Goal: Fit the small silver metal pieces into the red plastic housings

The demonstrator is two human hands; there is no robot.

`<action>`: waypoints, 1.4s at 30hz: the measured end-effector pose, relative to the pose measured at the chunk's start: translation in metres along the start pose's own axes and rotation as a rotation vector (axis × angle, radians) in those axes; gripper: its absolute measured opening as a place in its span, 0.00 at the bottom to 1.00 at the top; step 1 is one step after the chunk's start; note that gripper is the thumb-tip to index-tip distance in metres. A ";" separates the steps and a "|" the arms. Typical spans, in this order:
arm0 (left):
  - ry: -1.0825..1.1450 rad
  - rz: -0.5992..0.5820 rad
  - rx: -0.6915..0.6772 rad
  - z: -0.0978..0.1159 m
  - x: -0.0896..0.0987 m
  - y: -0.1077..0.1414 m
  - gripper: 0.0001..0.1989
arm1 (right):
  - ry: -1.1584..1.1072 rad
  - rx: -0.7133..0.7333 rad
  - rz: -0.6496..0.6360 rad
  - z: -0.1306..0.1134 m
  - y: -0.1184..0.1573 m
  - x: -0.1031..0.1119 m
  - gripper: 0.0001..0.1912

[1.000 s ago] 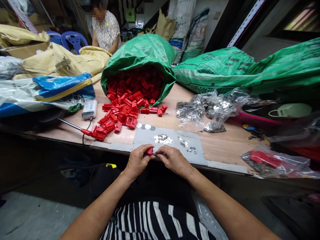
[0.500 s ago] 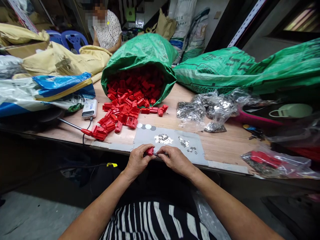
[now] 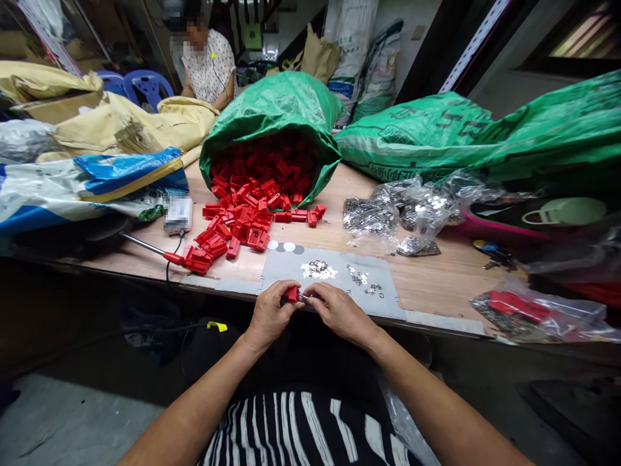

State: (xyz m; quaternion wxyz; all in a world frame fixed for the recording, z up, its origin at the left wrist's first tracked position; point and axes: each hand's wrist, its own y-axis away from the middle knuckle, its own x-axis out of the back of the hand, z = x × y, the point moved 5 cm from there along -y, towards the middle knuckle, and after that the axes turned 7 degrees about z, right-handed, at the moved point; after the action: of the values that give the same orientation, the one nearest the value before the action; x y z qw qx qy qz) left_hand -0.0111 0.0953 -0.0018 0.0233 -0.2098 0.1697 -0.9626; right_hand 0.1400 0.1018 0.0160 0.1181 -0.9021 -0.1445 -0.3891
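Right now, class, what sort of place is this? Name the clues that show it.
Probably a small workshop for hand assembly: a green sack spilling red plastic parts, bags of metal pieces, a worn wooden table.

A red plastic piece is pinched in the left hand at the tabletop edge. A small metal part, too small to identify, is pressed against it at 3 o'clock by the right hand. Loose red pieces lie at 11 o'clock.

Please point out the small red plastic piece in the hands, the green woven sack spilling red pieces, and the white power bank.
small red plastic piece (image 3: 292,294), head view, top face.
green woven sack (image 3: 276,103), head view, upper side.
white power bank (image 3: 177,213), head view, top.
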 end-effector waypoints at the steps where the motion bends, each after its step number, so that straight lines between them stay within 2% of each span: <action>1: 0.024 0.008 0.030 0.000 0.001 0.000 0.13 | -0.047 0.024 0.018 0.002 0.001 0.002 0.08; 5: 0.196 0.059 0.216 0.000 0.003 0.003 0.12 | -0.183 0.031 0.052 0.006 0.010 0.010 0.07; 9: 0.715 0.094 0.487 0.006 -0.002 0.006 0.14 | -0.348 -0.025 -0.032 0.002 0.019 0.009 0.12; 13: 1.143 0.004 0.749 0.015 -0.014 0.011 0.11 | -0.429 -0.012 -0.110 -0.006 0.023 0.003 0.20; 18: 1.338 0.035 0.987 0.015 -0.020 0.021 0.07 | -0.446 0.015 -0.094 -0.010 0.023 0.001 0.18; 21: 1.394 0.037 1.089 0.017 -0.024 0.026 0.10 | -0.434 0.042 -0.088 -0.012 0.022 0.004 0.18; 25: 1.443 0.041 1.144 0.022 -0.026 0.027 0.12 | -0.339 0.103 -0.034 -0.014 0.022 0.009 0.16; 29: 1.475 0.053 1.144 0.024 -0.027 0.027 0.12 | -0.254 0.102 0.065 -0.011 0.024 0.009 0.15; 33: 1.453 0.033 1.139 0.025 -0.029 0.028 0.12 | -0.373 0.076 0.103 -0.008 0.024 0.008 0.15; 36: 1.445 0.022 1.135 0.024 -0.032 0.031 0.10 | -0.446 0.023 0.067 -0.006 0.024 0.007 0.18; 39: 1.394 0.014 1.129 0.022 -0.037 0.038 0.07 | -0.447 -0.037 0.000 -0.001 0.030 0.006 0.13; 42: 1.318 -0.086 1.119 0.022 -0.043 0.049 0.07 | -0.437 -0.108 -0.083 0.009 0.041 0.006 0.11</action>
State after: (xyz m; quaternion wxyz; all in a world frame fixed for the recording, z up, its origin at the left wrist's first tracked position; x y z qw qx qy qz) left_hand 0.0360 0.0475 -0.0163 -0.0165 0.4271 -0.3584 -0.8300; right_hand 0.1647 0.0672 0.0104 0.0193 -0.9632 -0.1828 -0.1963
